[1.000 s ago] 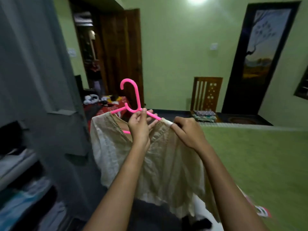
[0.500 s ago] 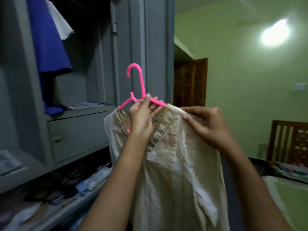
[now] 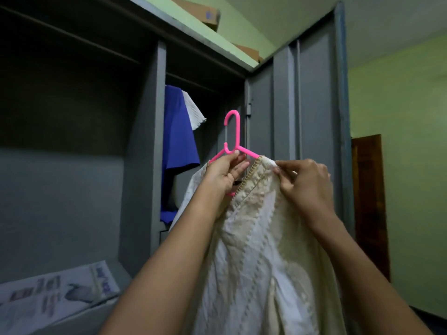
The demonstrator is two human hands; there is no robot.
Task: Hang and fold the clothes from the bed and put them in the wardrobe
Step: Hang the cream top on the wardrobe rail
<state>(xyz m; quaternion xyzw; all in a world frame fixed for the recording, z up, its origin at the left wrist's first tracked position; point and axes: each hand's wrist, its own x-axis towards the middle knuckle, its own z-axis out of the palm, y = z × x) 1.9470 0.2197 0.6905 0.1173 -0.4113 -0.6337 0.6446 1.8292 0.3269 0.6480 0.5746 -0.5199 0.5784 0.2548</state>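
Observation:
A cream embroidered top (image 3: pixel 256 250) hangs on a pink plastic hanger (image 3: pixel 232 136), held up in front of the open grey wardrobe (image 3: pixel 142 165). My left hand (image 3: pixel 223 174) grips the hanger just below its hook, at the top's neckline. My right hand (image 3: pixel 306 182) pinches the top's right shoulder over the hanger arm. The hanger's hook points up, below the dark rail (image 3: pixel 193 82) in the wardrobe's right compartment. A blue garment (image 3: pixel 177 139) and a white one (image 3: pixel 193 110) hang there.
The wardrobe's grey door (image 3: pixel 312 117) stands open on the right, close behind my hands. A newspaper-lined shelf (image 3: pixel 55 293) sits at lower left. Cardboard boxes (image 3: pixel 200 13) rest on the wardrobe's top. A brown wooden door (image 3: pixel 370 201) is at the far right.
My view has swung from the bed to the wardrobe and tilted up. Both hands have carried the hanger with the cream top up toward the right compartment's rail.

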